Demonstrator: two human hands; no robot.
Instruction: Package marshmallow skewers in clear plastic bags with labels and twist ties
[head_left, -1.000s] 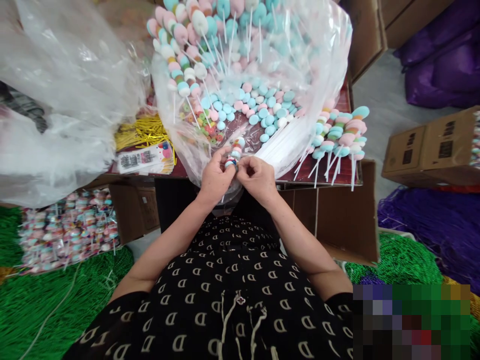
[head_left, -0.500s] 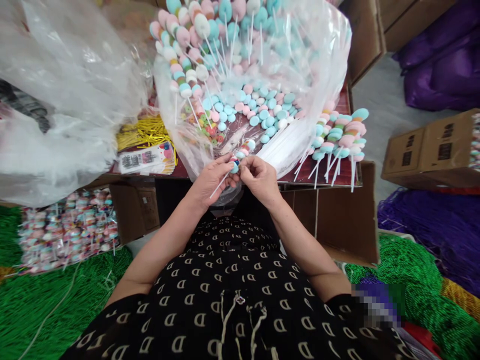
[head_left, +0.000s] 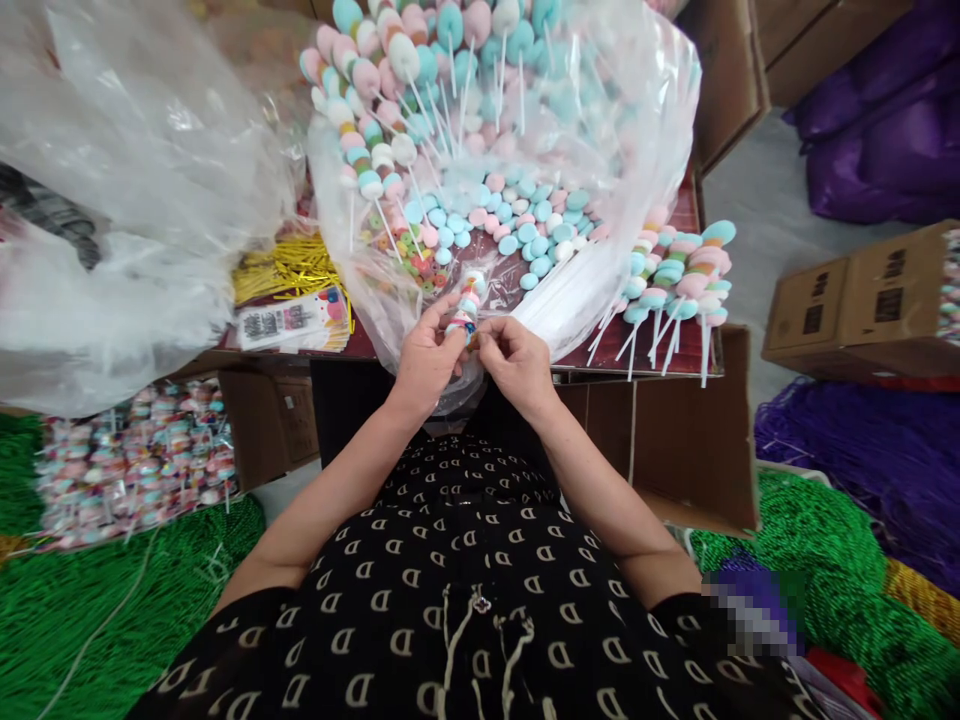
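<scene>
Candy skewer (head_left: pixel 466 312) sits pinched between the closed fingers of our left hand (head_left: pixel 427 362) and right hand (head_left: pixel 519 368), against a clear plastic bag (head_left: pixel 352 300).

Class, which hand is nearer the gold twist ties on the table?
Left. The left hand is off to one side of the gold twist ties, not touching them; the right hand is farther away, beyond the left hand.

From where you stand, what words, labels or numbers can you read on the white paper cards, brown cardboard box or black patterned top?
"D", repeated in pale print on the black patterned top
White printed paper cards: dark lettering, too small to read
Brown cardboard box: black printed marks, too blurred to read
</scene>
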